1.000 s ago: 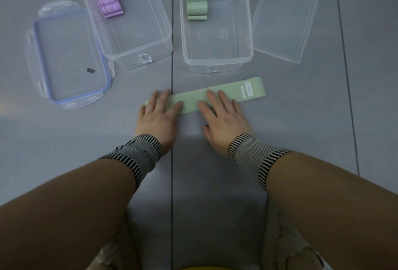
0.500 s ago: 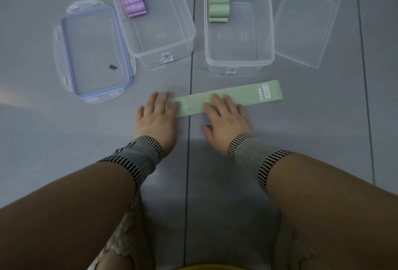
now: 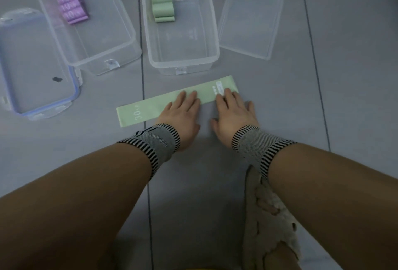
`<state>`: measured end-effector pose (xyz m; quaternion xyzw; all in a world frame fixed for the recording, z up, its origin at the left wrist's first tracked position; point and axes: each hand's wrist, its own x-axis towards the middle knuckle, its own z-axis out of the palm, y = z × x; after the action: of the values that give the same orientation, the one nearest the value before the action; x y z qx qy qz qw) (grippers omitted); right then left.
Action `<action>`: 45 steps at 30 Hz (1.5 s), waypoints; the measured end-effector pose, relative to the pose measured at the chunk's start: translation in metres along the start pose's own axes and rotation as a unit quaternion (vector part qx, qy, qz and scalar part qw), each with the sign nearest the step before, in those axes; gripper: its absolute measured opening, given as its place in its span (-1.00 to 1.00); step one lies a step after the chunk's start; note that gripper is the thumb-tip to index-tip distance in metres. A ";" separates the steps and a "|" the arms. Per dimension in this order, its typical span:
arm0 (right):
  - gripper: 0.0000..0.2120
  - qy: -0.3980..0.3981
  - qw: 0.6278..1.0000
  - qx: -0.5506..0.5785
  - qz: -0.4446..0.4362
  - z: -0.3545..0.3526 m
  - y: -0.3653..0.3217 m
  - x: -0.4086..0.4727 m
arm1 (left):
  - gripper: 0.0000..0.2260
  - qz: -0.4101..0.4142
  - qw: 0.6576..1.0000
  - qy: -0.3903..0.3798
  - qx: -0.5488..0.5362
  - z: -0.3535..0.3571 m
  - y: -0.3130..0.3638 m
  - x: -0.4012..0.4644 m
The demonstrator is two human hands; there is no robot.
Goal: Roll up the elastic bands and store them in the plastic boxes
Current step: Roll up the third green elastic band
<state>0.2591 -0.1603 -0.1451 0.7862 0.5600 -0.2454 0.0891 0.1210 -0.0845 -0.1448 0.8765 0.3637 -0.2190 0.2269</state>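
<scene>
Hands slid rightward: left hand (image 3: 183,117) and right hand (image 3: 233,110) press flat, fingers straight, smoothing flat pale-green elastic band (image 3: 155,105); rolling not yet begun.

Likely a home floor: grey padded mat tiles (image 3: 355,76) with seams, a fuzzy slipper (image 3: 271,222) alongside.

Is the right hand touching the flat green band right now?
Touching. The head view shows the right hand with straight fingers laid flat on the labelled end of the green band, which lies unrolled on the floor; the left hand presses it mid-length.
</scene>
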 end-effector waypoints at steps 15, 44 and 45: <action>-0.65 0.098 0.962 0.199 0.158 -0.022 0.003 0.030 | -0.35 0.029 1.000 -0.009 0.001 -0.004 -0.009 0.001; -0.84 0.016 0.756 0.649 0.082 -0.171 -0.063 -0.031 | -0.55 0.052 0.957 0.241 -0.153 -0.149 0.004 -0.080; -0.84 0.017 0.741 0.668 0.072 -0.188 -0.070 -0.039 | -0.55 0.046 0.954 0.250 -0.159 -0.164 0.005 -0.091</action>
<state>0.2386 -0.0902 0.0455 0.6865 0.1957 -0.5357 -0.4510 0.1028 -0.0454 0.0375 0.8713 0.3986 0.0783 0.2753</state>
